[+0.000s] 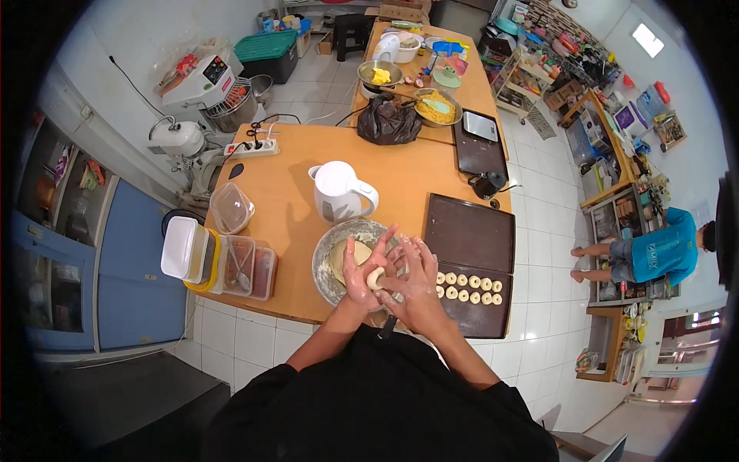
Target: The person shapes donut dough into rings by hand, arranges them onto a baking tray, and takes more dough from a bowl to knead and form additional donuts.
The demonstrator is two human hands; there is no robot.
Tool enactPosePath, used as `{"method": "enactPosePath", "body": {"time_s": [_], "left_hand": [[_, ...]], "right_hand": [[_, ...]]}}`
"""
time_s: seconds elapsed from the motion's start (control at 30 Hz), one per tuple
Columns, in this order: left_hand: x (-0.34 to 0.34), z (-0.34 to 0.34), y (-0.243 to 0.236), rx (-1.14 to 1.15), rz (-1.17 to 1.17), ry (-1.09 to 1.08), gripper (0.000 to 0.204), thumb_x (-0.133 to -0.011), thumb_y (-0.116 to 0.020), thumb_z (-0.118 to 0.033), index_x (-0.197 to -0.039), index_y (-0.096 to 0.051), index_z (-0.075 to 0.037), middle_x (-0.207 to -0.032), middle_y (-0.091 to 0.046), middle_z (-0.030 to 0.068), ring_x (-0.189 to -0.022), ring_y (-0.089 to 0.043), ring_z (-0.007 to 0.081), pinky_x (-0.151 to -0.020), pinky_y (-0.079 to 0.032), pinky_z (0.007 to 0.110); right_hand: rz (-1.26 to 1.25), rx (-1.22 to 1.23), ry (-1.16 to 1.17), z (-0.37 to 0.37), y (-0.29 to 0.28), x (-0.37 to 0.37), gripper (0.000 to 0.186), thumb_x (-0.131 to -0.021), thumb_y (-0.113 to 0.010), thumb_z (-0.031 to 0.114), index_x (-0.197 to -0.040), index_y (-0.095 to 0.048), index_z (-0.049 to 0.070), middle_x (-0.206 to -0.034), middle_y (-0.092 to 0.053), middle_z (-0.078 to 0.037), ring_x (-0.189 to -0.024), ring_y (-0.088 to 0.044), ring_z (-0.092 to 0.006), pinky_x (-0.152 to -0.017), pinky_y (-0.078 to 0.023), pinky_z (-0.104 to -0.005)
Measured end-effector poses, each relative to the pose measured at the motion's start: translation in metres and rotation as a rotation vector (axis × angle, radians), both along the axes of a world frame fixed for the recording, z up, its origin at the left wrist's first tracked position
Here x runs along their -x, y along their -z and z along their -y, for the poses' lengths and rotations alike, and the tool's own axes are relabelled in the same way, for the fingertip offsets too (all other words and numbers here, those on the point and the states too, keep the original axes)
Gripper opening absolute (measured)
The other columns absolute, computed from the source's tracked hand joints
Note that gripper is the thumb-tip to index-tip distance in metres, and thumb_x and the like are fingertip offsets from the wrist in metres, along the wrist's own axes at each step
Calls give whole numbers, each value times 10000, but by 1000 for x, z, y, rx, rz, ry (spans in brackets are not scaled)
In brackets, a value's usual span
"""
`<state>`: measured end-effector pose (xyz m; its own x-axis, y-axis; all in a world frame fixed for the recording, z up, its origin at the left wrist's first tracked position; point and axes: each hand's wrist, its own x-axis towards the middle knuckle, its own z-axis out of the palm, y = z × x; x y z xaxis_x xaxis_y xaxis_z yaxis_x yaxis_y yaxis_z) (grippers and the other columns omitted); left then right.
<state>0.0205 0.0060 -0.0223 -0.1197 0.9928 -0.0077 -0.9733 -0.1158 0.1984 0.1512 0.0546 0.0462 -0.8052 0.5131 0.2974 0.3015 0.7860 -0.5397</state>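
Over a floured metal bowl (323, 289) at the table's front, my left hand (360, 281) cradles a small pale piece of dough (376, 279) in its palm, fingers raised. My right hand (412, 281) is on the same piece, its fingers curved over it and dusted with flour. A large lump of dough (340, 256) lies in the bowl, partly behind my left hand. To the right, a dark tray (493, 319) carries two rows of several small ring-shaped dough pieces (474, 281), with another dark tray (469, 231) beyond it.
A white kettle (339, 189) stands behind the bowl on the wooden table (277, 154). Plastic containers (246, 266) sit at left, a black pitcher (486, 185) at right. Farther back are a black bag (389, 119), bowls and a scale (479, 125). A person in blue (658, 250) bends at the right shelves.
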Motion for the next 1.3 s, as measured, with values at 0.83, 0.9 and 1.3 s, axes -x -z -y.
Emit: {"method": "enactPosePath", "body": {"time_s": [0.83,0.9,1.3], "left_hand": [[5,15,-7,-66,173,156,966,-863,-258,-834,-1549,-269,-155,-1541,-334,212,-1410,-357,363,-1155,-293,531],[5,17,-8,-63,181,146,970,-861,-262,-836,-1549,-268,-153,-1540,-336,211,-1408,-358,366,-1152,-295,533],[17,33,-9,141,289,168,967,-845,-342,-835,-1494,-366,-118,-1398,-489,188,-1307,-455,370,-1110,-313,574]], "right_hand": [[347,149,-23,-1,-31,12,247,-807,-742,224,-1044,-720,160,-958,-685,-50,-977,-615,-238,-920,-357,-464],[339,158,24,2,-31,14,260,-805,-744,224,-1058,-718,167,-943,-693,-55,-960,-626,-235,-920,-357,-454],[272,-161,-359,-11,-40,23,351,-753,-754,156,-1099,-705,196,-1312,-492,-105,-1146,-491,-332,-905,-455,-466]]}}
